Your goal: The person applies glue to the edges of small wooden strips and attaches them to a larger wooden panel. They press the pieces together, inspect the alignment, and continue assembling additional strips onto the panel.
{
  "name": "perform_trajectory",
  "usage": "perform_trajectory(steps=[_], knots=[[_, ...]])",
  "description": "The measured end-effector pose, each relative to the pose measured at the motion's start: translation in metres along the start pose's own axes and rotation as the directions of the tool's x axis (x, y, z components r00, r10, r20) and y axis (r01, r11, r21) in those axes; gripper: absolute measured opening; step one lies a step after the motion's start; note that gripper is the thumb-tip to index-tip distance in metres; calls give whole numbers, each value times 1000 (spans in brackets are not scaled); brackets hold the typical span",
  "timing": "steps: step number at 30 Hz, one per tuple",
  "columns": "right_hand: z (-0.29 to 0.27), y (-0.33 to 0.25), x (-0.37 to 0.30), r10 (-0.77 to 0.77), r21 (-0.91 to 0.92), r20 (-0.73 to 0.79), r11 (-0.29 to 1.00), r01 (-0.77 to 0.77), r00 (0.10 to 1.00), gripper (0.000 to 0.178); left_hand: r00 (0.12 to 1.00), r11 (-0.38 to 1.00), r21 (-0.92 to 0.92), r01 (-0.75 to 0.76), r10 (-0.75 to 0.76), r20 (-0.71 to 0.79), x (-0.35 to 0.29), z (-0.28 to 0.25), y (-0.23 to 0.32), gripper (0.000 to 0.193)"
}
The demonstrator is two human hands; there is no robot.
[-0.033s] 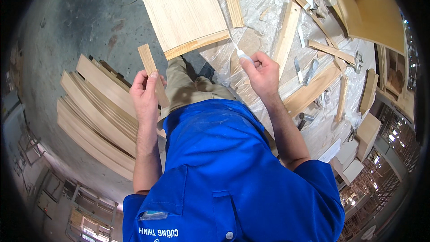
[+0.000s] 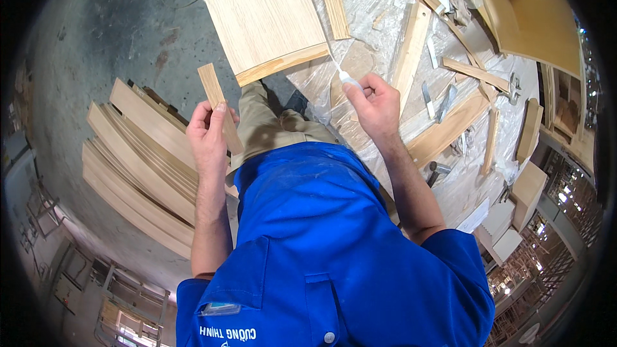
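Between the thumb and fingers of my left hand (image 2: 209, 132) is a short, flat wooden strip (image 2: 211, 83), held slanting upward. My right hand (image 2: 376, 106) grips a small white glue bottle (image 2: 349, 80) with a long thin nozzle, most of its body hidden in the fist. The nozzle points at the near right corner of a pale wooden panel (image 2: 263, 13); whether it touches cannot be told. Along the panel's near end runs a slightly curved, yellower edge (image 2: 283, 64). Another narrow wooden strip (image 2: 332, 3) lies just right of the panel.
Plastic sheeting (image 2: 376, 38) covers the worktable. On its right lie a pale wooden bar (image 2: 411, 48), a wide board (image 2: 450, 127), offcuts (image 2: 475, 74), a metal clamp (image 2: 514, 88) and a dark cylindrical metal piece (image 2: 439, 168). Curved wooden slats (image 2: 138, 167) are stacked on the floor at left.
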State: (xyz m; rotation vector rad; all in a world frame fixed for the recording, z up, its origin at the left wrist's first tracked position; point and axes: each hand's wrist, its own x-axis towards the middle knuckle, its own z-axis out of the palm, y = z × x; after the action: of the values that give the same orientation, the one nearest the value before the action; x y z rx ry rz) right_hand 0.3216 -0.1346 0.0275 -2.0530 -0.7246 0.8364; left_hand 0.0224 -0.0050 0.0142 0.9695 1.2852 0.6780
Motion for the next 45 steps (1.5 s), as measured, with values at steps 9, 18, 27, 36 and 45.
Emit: perform_trajectory(steps=[9,18,27,36,45], knots=[[18,-10,-3,-46,-2,13,999,46,999,24,1000,1000,-7,-6,6,-4,-1,-1,-2,18],[42,-22,-12,-190,-48,68,980,194,979,28,1000,1000,-20,-13,13,-15,-1,-4,-3,16],[30,-7,-7,-112,-30,30,993,113,993,27,1000,999,-38,5,-6,-15,-2,-6,-4,18],[12,-7,3,-60,-29,-9,998,60,998,24,1000,1000,-20,-8,8,-5,1,-6,-2,18],[13,-6,-2,-51,28,6,998,51,999,24,1000,999,-35,-1,1,-13,0,-2,2,17]])
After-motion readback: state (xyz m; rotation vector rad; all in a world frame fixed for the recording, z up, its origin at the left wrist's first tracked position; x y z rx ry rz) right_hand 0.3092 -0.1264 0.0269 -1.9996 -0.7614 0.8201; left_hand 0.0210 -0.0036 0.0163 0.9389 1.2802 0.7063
